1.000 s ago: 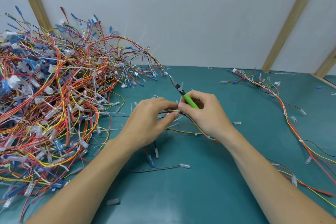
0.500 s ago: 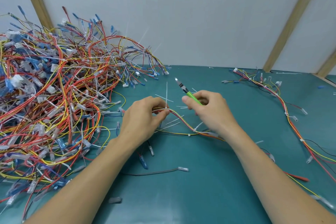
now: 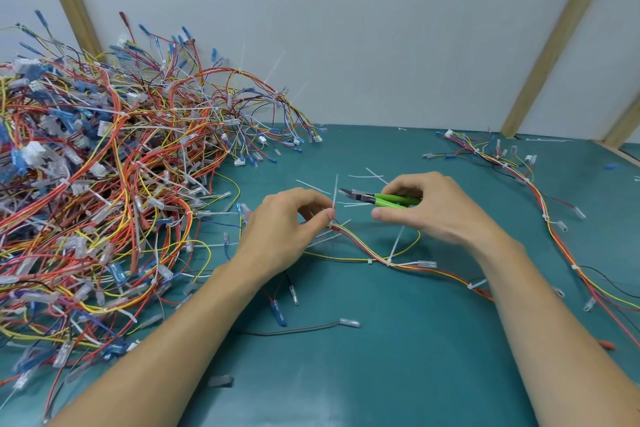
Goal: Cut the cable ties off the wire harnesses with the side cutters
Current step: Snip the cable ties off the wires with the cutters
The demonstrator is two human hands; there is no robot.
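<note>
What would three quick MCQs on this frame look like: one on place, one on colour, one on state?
1. Where does the big wire harness pile lie?
A. left of the hands
B. right of the hands
C. behind the person

2. What colour are the handles of the side cutters?
A. red
B. green
C. black

3. What is the left hand doing?
A. resting flat on the mat
B. reaching into the pile
C. pinching a harness at a cable tie

Key: 1 A, the pile fills the frame's left side; 2 B, bright green grips show in the right hand; 3 C, thumb and fingers close on the wires where the tie's tail stands up.
</note>
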